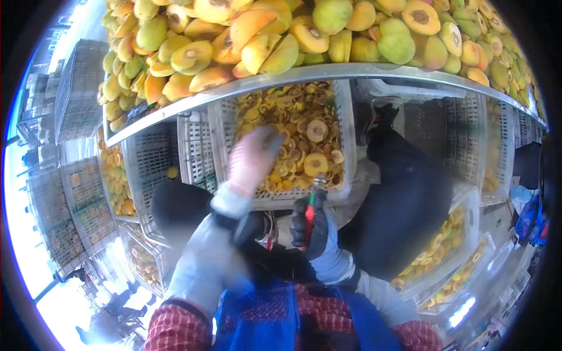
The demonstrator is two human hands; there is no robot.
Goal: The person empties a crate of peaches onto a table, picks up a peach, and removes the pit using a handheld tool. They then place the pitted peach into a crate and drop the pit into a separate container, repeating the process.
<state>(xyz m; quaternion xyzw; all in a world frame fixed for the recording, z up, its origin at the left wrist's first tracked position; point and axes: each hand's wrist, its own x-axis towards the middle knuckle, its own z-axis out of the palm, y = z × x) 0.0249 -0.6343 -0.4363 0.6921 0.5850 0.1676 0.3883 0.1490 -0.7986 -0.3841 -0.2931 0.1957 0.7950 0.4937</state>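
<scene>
My left hand (253, 161) is smeared by motion above a pale plastic crate (350, 128) filled with peach halves and cut pieces. A light sleeve covers that forearm, and the fingers are too blurred to read. Just past the crate's near edge, my right hand (318, 233), in a dark glove, is wrapped around a pliers-like tool (310, 212) with red and green grips. The tool's metal end points up and overlaps the crate's near rim in this view. Cut peach halves (316, 164) lie face up near that end.
A metal-edged table (281, 81) heaped with whole and halved peaches (333, 16) spans the front. Crates stand on both sides, including one holding peaches (436, 251) at lower right. My bent knees flank the middle crate. Crates (85, 88) are stacked at far left.
</scene>
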